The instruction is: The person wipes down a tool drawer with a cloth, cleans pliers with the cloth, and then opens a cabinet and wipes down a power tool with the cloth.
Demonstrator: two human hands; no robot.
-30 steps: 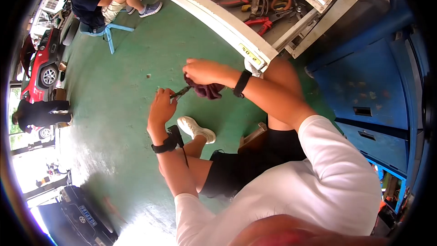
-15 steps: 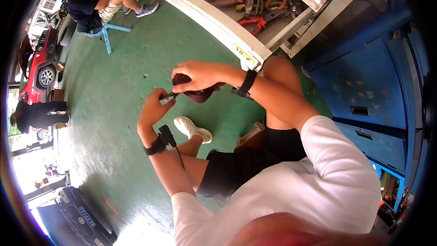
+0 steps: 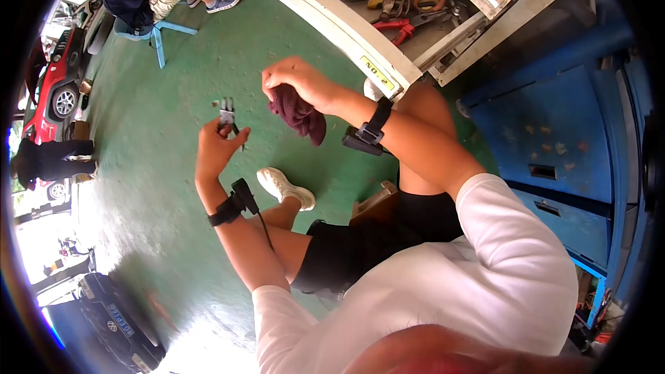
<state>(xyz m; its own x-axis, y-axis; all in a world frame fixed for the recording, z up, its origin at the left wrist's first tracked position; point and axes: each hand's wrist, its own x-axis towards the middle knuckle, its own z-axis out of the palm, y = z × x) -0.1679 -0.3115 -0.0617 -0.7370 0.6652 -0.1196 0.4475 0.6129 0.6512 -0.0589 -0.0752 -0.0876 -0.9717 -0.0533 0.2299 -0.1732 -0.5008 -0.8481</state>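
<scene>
My left hand [image 3: 216,147] is closed round the lower part of a small metal tool [image 3: 226,109]. Its silver head has two prongs pointing away from me; its exact kind is not clear, and my fingers hide part of it. To the right, my right hand [image 3: 299,82] grips a crumpled maroon cloth [image 3: 299,113] that hangs below the fingers. Cloth and tool are apart, both held above the green floor. Beyond my right hand stands an open white drawer [image 3: 312,17] labelled NO. 2, holding red-handled pliers [image 3: 396,26] and several other hand tools.
A blue cabinet [image 3: 554,125] stands close on my right. My white shoe [image 3: 284,187] rests on the green floor [image 3: 166,187]. Further off, a person sits on a light blue stool [image 3: 159,34] and another person [image 3: 55,159] stands near a red car [image 3: 59,86]. A dark car [image 3: 114,318] is at lower left.
My hands have moved apart: the cloth has come away from the tool. The left hand went left with the tool's head turned upward; the right hand rose slightly with the cloth hanging down.
</scene>
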